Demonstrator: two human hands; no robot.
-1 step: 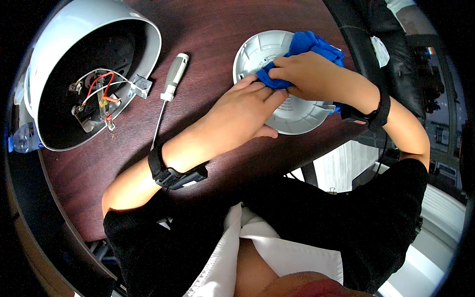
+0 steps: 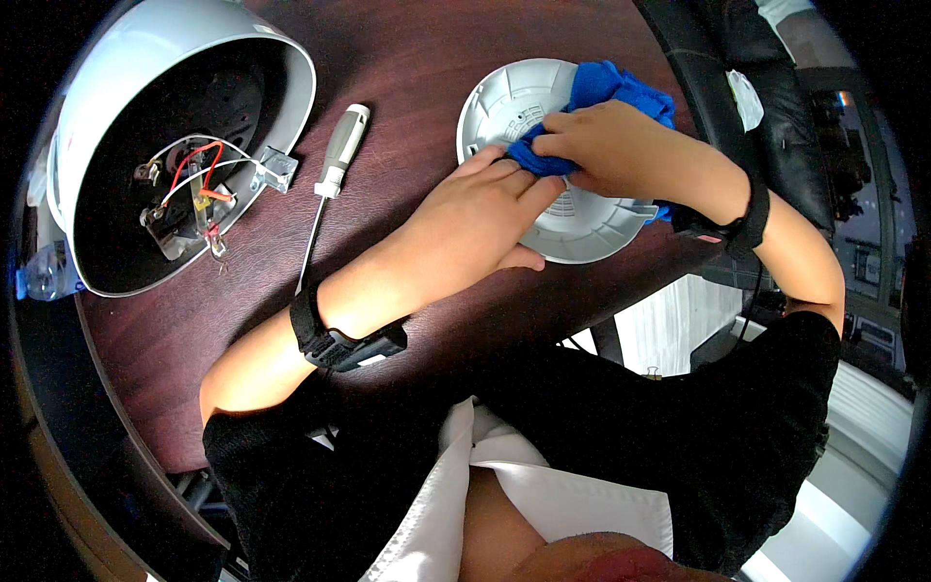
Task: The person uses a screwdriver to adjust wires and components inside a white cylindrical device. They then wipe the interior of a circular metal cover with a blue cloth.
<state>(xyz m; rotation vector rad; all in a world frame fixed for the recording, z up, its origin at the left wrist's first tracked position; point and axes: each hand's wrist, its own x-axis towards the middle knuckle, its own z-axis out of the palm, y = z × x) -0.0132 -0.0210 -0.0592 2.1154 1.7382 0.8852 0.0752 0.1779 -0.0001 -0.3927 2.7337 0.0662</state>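
A round white plastic cover (image 2: 582, 238) with a ribbed rim and vent slots lies on the dark wooden table. My left hand (image 2: 477, 215) rests across its near left side, fingers stretched out and thumb apart. In my right hand (image 2: 606, 145) a blue cloth (image 2: 626, 89) is bunched, its folded end pressed into the cover beside the left fingertips. The rest of the cloth drapes over the far right rim. Part of the cover is hidden under both hands and the cloth.
At the left, a white rounded housing (image 2: 184, 44) lies tipped, its dark inside showing red and white wires (image 2: 199, 179). A grey-handled screwdriver (image 2: 341, 150) lies between it and my left arm. A plastic bottle (image 2: 48, 272) stands past the housing. A black leather chair (image 2: 713, 107) adjoins the right edge.
My right hand and the cloth have shifted very slightly to the right over the cover. The left hand stays put.
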